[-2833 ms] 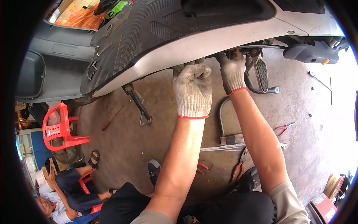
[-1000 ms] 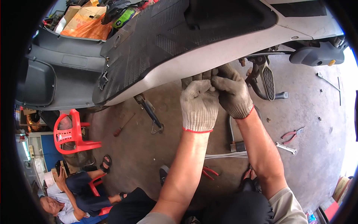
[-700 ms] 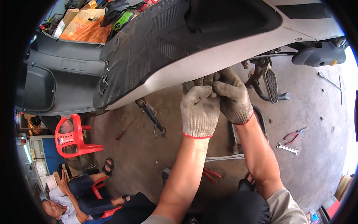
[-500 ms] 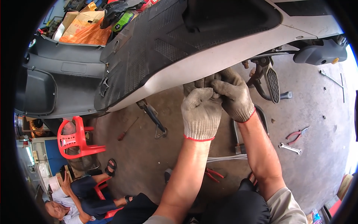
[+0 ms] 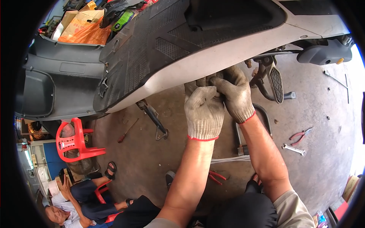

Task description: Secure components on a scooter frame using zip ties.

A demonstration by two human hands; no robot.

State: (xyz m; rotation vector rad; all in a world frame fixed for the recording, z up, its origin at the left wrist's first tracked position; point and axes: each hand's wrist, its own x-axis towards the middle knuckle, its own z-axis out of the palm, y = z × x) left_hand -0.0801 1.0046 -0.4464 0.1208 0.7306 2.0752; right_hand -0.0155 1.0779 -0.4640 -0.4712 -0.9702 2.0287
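A scooter with a black ribbed footboard (image 5: 140, 53) and a white lower side panel (image 5: 197, 66) stretches across the upper part of the view. Both my hands wear grey knit gloves with red cuffs and meet at the panel's lower edge. My left hand (image 5: 204, 110) is closed, its thumb bent over toward the fingers. Against it, my right hand (image 5: 236, 95) is closed too, thumb and fingers pinched together. Whatever sits between the fingertips is hidden by the gloves and the panel. Right of my hands hangs a pedal (image 5: 276, 84) with a ridged black pad.
On the concrete floor lie red-handled pliers (image 5: 298, 137), a wrench (image 5: 294, 149), a screwdriver (image 5: 127, 131) and a long-handled tool (image 5: 336, 79). The side stand (image 5: 154, 118) juts down at left. A red plastic chair (image 5: 74, 140) and a seated person (image 5: 76, 201) are at far left.
The whole view has shifted slightly. My hands stay together at the panel edge, with the right thumb a little further left over the left hand's fingers.
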